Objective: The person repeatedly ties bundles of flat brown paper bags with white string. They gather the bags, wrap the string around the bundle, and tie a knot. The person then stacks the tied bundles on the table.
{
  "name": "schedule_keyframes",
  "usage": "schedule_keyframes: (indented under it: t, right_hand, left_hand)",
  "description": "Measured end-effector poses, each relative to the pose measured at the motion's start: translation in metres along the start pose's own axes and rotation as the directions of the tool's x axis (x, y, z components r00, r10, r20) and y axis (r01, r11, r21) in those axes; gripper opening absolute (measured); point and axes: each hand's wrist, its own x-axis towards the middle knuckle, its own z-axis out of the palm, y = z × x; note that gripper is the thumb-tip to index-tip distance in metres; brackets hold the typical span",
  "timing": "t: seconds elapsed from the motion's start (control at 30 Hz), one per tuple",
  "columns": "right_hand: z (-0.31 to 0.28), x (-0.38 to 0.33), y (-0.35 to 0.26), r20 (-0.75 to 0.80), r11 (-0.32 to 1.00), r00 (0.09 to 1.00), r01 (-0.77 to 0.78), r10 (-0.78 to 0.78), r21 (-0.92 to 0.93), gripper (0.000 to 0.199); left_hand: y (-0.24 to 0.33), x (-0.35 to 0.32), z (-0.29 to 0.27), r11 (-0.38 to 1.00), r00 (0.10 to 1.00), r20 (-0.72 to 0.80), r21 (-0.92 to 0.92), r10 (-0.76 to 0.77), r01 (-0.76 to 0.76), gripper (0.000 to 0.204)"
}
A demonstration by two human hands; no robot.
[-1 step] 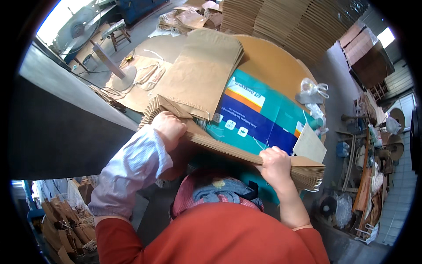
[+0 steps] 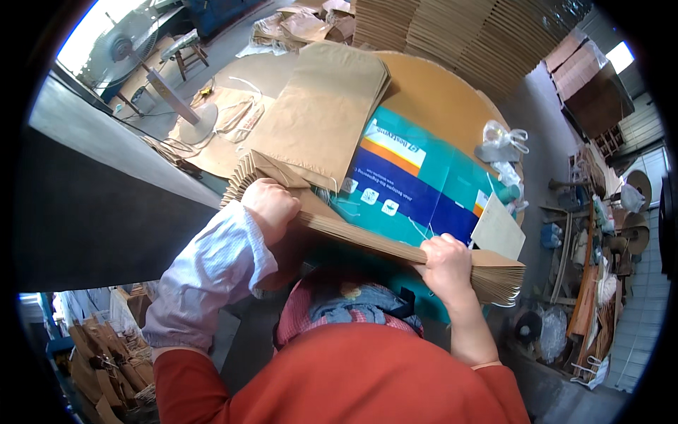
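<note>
A thick stack of brown kraft paper bags stands on edge along the near side of the table, its layers fanned at both ends. My left hand, below a pale blue sleeve cover, is closed around the stack's left part. Further right, my right hand grips the stack's upper edge, fingers curled over it. The fingertips of both hands are partly hidden. Beyond my left hand lies a flat pile of brown paper bags. A teal and blue printed sheet lies beyond the stack, with white cord ends near my right hand.
The round brown table also bears a pale card, clear plastic bags and loose cords. A standing fan is at the left. Tall cardboard stacks rise behind. Cluttered shelving lines the right side.
</note>
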Motion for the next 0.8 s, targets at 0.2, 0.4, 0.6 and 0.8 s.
schedule_keyframes:
  t: [0.2, 0.4, 0.6, 0.8]
  right_hand:
    - [0.026, -0.014, 0.002, 0.046, 0.992, 0.994, -0.095, 0.099, -0.078, 0.024]
    - [0.027, 0.002, -0.014, 0.136, 0.982, 0.973, -0.181, 0.187, -0.06, 0.033]
    - [0.067, 0.109, -0.109, 0.305, 0.998, 0.952, -0.035, 0.019, 0.048, 0.03]
    - [0.079, 0.125, -0.123, 0.322, 0.999, 0.946, 0.044, -0.038, -0.013, 0.012]
  left_hand:
    - [0.009, 0.018, 0.029, 0.999, 1.0, -0.006, -0.049, -0.016, 0.015, 0.024]
    - [0.008, 0.016, 0.035, 1.0, 0.989, -0.146, -0.011, 0.005, -0.006, 0.02]
    - [0.01, 0.019, 0.053, 1.0, 0.953, -0.302, 0.027, 0.012, -0.004, 0.01]
    - [0.035, -0.069, 0.031, 0.942, 0.891, -0.359, -0.285, -0.279, 0.179, 0.075]
